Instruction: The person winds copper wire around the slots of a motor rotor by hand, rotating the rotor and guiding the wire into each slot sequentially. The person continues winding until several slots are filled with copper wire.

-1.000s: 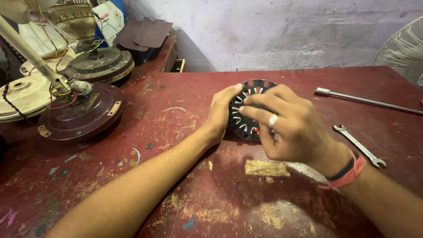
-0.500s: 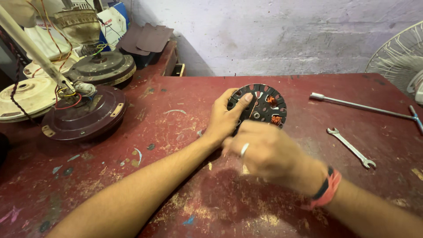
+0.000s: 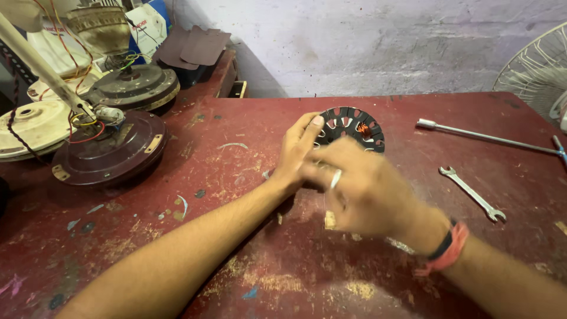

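At centre frame, on the worn red desk [image 3: 147, 248], a dark slotted stator disc [image 3: 352, 125] with one copper coil stands tilted. The left hand [image 3: 298, 150] clasps its left edge, steadying it. The right hand [image 3: 360, 189], blurred just below, seems to draw something thin; its grip cannot be told. Winding looks underway; next calls for steady tension. A spanner [image 3: 472, 193] lies right.

— What has moved around the slotted disc [image 3: 352, 127]?

— A second ago the right hand [image 3: 361, 192] lay over the disc, fingers on its face. It has drawn back toward the person and now sits blurred just in front of the disc.

— So the disc shows more?

— Yes, its copper winding is uncovered.
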